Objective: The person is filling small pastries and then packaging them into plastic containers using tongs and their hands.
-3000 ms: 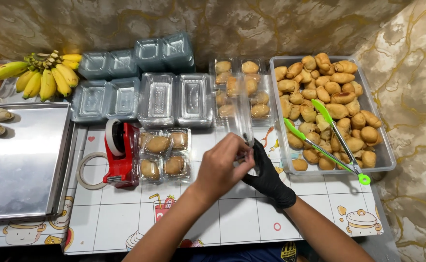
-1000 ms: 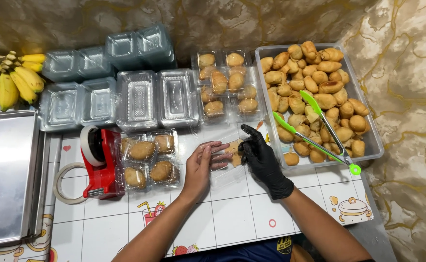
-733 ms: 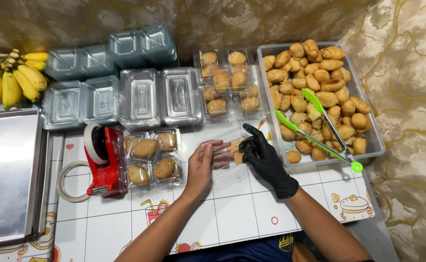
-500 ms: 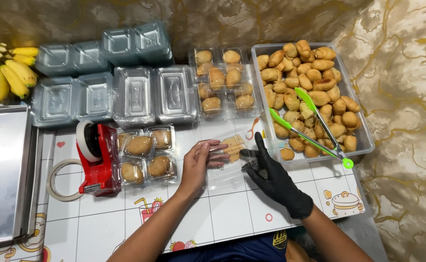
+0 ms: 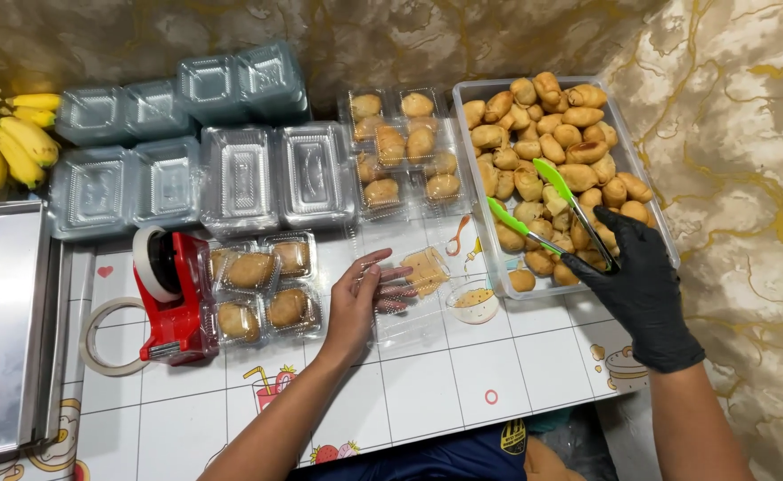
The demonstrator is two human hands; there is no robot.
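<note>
My bare left hand (image 5: pixel 360 298) lies flat, pinning the open, empty clear plastic clamshell box (image 5: pixel 414 298) on the bench; my black-gloved right hand (image 5: pixel 632 281) grips green-tipped metal tongs (image 5: pixel 556 214) over the clear tub of golden pastries (image 5: pixel 552 147); filling remains.

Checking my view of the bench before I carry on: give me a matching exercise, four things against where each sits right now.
Things:
1. green tongs
2. red tape dispenser
3. bananas
4. small sauce cup

Places:
A. far left edge
B. on the table, in front of the pastry tray
C. in the gloved right hand, over the pastries
D. left of the packed boxes

Pairs: 1-C, 2-D, 3-A, 4-B
</note>
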